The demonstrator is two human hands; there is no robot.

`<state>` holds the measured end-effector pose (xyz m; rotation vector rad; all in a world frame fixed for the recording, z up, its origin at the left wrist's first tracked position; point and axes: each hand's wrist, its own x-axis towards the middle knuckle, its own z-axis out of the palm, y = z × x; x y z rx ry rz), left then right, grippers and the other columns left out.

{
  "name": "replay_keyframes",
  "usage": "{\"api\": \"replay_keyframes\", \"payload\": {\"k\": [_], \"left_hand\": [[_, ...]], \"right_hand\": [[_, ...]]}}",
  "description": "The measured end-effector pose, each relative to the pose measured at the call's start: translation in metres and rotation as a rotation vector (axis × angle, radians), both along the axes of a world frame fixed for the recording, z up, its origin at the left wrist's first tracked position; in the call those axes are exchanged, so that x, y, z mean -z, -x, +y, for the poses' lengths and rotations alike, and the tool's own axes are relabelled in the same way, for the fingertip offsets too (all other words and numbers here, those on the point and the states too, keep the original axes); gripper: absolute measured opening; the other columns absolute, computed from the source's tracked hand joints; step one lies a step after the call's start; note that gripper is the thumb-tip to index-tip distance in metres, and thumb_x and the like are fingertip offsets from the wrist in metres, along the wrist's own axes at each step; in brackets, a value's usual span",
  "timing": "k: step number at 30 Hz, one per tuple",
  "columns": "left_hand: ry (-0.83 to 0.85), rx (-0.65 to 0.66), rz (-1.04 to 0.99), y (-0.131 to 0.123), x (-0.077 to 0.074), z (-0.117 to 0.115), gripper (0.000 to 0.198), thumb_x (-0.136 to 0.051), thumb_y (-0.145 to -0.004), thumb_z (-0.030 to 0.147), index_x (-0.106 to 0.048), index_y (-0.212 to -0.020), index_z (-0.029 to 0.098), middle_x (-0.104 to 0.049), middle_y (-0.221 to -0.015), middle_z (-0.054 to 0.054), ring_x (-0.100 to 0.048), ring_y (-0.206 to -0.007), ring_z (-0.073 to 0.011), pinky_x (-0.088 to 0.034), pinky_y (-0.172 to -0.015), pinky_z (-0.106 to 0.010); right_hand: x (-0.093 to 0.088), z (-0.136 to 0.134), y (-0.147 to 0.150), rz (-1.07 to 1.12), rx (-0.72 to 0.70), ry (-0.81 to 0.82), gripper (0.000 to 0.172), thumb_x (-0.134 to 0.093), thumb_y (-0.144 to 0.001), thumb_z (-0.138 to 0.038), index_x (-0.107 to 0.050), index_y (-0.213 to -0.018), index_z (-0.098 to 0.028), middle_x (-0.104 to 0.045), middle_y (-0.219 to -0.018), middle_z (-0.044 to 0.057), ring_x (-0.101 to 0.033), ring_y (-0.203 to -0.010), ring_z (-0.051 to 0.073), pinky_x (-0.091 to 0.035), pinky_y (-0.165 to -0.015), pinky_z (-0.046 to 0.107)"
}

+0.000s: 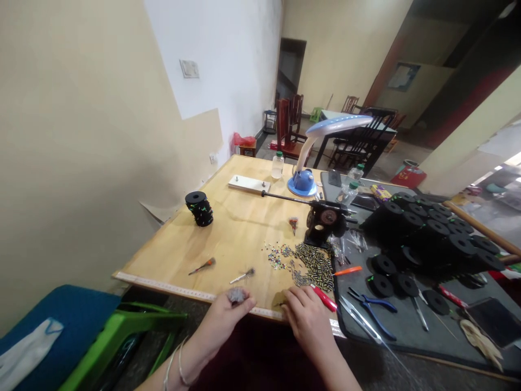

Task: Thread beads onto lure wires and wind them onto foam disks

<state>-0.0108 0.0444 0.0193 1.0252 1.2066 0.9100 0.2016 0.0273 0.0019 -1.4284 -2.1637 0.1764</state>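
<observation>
My left hand is closed around a small grey fluffy bundle, just above the front edge of the table. Close to that edge, my right hand curls its fingers down towards the wood; a tiny dark thing shows at its fingertips, too small to name. Beside it lies a red-handled tool. Beyond the hands are two small brush-like tufts, one with a white stem and one with an orange stem. Heaps of small striped beads and mixed coloured bits lie farther in.
A black hand-crank winder with a long rod stands mid-table, near a blue lamp. A black spool stands left. On the grey mat are many black spools, pliers, tweezers and an orange tool.
</observation>
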Motion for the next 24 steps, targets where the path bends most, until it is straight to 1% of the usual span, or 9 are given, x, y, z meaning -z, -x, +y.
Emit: {"api": "replay_keyframes", "payload": {"k": [3, 6, 7, 9, 11, 14, 17, 19, 24], "left_hand": [[-0.083, 0.035, 0.061, -0.005, -0.005, 0.005, 0.030, -0.070, -0.068, 0.044, -0.060, -0.065, 0.016, -0.054, -0.060, 0.002, -0.049, -0.062, -0.0149, -0.039, -0.063, -0.026], [-0.120, 0.063, 0.062, -0.009, -0.007, 0.009, 0.024, -0.067, -0.070, 0.040, -0.061, -0.069, 0.017, -0.059, -0.064, 0.001, -0.053, -0.066, -0.0170, -0.042, -0.067, -0.028], [-0.130, 0.062, 0.055, -0.010, -0.008, 0.010, 0.023, -0.067, -0.070, 0.039, -0.061, -0.070, 0.017, -0.060, -0.064, 0.000, -0.054, -0.067, -0.0173, -0.042, -0.068, -0.028], [-0.149, 0.058, 0.055, -0.011, -0.008, 0.014, 0.021, -0.067, -0.069, 0.037, -0.060, -0.070, 0.017, -0.060, -0.064, 0.001, -0.055, -0.066, -0.0177, -0.043, -0.068, -0.028], [-0.174, 0.065, 0.081, -0.011, -0.008, 0.019, 0.020, -0.067, -0.068, 0.036, -0.060, -0.068, 0.017, -0.059, -0.062, 0.001, -0.055, -0.064, -0.0175, -0.043, -0.066, -0.028], [-0.256, 0.078, 0.142, -0.005, -0.007, 0.033, 0.020, -0.064, -0.071, 0.037, -0.059, -0.068, 0.017, -0.059, -0.062, 0.000, -0.055, -0.063, -0.0174, -0.044, -0.065, -0.028], [-0.371, 0.044, 0.332, 0.005, -0.006, 0.055, 0.022, -0.057, -0.076, 0.037, -0.060, -0.074, 0.016, -0.063, -0.066, -0.002, -0.058, -0.065, -0.0185, -0.044, -0.063, -0.027], [-0.436, 0.065, 0.643, 0.014, -0.008, 0.072, 0.019, -0.055, -0.078, 0.034, -0.062, -0.083, 0.016, -0.065, -0.070, -0.003, -0.059, -0.065, -0.0188, -0.044, -0.063, -0.027], [-0.436, 0.080, 0.829, 0.026, -0.013, 0.102, 0.012, -0.059, -0.072, 0.018, -0.064, -0.083, 0.018, -0.066, -0.066, -0.003, -0.062, -0.068, -0.0223, -0.042, -0.066, -0.029]], "right_hand": [[-0.010, -0.006, 0.011, 0.292, -0.011, 0.095, 0.029, -0.056, -0.087, -0.018, -0.058, -0.115, -0.020, -0.067, -0.104, 0.012, -0.059, -0.093, 0.027, -0.047, -0.081, 0.039], [-0.011, -0.008, 0.027, 0.627, -0.047, 0.338, 0.036, -0.057, -0.086, -0.022, -0.052, -0.122, -0.021, -0.065, -0.111, 0.012, -0.063, -0.089, 0.024, -0.050, -0.073, 0.033], [-0.008, -0.007, 0.032, 0.720, -0.060, 0.424, 0.034, -0.056, -0.087, -0.024, -0.053, -0.121, -0.020, -0.067, -0.105, 0.011, -0.064, -0.085, 0.023, -0.050, -0.071, 0.031], [-0.001, -0.004, 0.038, 0.854, -0.067, 0.538, 0.023, -0.055, -0.089, -0.030, -0.058, -0.108, -0.019, -0.068, -0.080, 0.005, -0.062, -0.070, 0.019, -0.048, -0.064, 0.028], [0.005, 0.001, 0.039, 0.906, -0.028, 0.549, 0.020, -0.056, -0.088, -0.037, -0.060, -0.084, -0.018, -0.059, -0.062, -0.001, -0.055, -0.057, 0.015, -0.042, -0.056, 0.024], [0.010, 0.007, 0.035, 0.902, 0.047, 0.494, 0.033, -0.060, -0.084, -0.045, -0.055, -0.065, -0.018, -0.049, -0.054, -0.004, -0.046, -0.050, 0.012, -0.035, -0.051, 0.023], [0.013, 0.010, 0.031, 1.002, 0.119, 0.485, 0.038, -0.064, -0.078, -0.052, -0.053, -0.064, -0.018, -0.047, -0.051, -0.005, -0.044, -0.049, 0.012, -0.034, -0.049, 0.022], [0.017, 0.011, 0.031, 1.121, 0.168, 0.517, 0.041, -0.066, -0.074, -0.056, -0.053, -0.065, -0.018, -0.048, -0.049, -0.005, -0.043, -0.046, 0.011, -0.033, -0.046, 0.021], [0.026, 0.008, 0.036, 1.335, 0.299, 0.566, 0.047, -0.072, -0.065, -0.061, -0.055, -0.068, -0.017, -0.057, -0.051, -0.003, -0.040, -0.039, 0.008, -0.028, -0.039, 0.018]]}}
